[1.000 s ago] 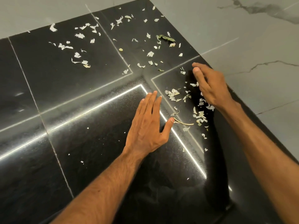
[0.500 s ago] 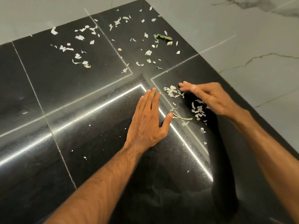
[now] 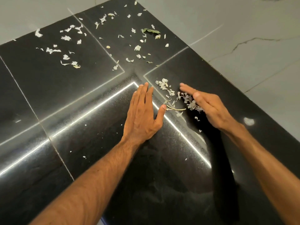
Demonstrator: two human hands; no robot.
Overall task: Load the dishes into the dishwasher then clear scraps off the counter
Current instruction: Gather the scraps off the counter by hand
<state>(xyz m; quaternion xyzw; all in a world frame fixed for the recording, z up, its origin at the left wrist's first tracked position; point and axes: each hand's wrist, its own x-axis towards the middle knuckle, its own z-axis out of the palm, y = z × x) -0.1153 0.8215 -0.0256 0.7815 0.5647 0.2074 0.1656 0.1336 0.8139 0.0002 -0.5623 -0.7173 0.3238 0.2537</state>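
Pale vegetable scraps lie scattered over the glossy black counter [image 3: 73, 111]. My left hand [image 3: 142, 114] lies flat on the counter with straight fingers, its thumb touching a thin stem [image 3: 176, 109]. My right hand [image 3: 206, 105] stands on its edge just right of it, fingers straight, pressed against a small heap of scraps [image 3: 189, 101]. More gathered scraps [image 3: 164, 85] lie just beyond the fingertips of both hands. A green leaf [image 3: 151, 31] and loose scraps [image 3: 68, 38] lie farther back. No dishes or dishwasher are in view.
The counter's right edge [image 3: 243, 88] runs diagonally, with grey marble floor [image 3: 243, 38] beyond and below it. Bright light strips reflect across the black surface. A few tiny crumbs [image 3: 84, 157] lie near my left forearm.
My right hand has swept left and toward me along the counter, pushing scraps into a heap beside my left hand. My left hand has stayed flat in place.
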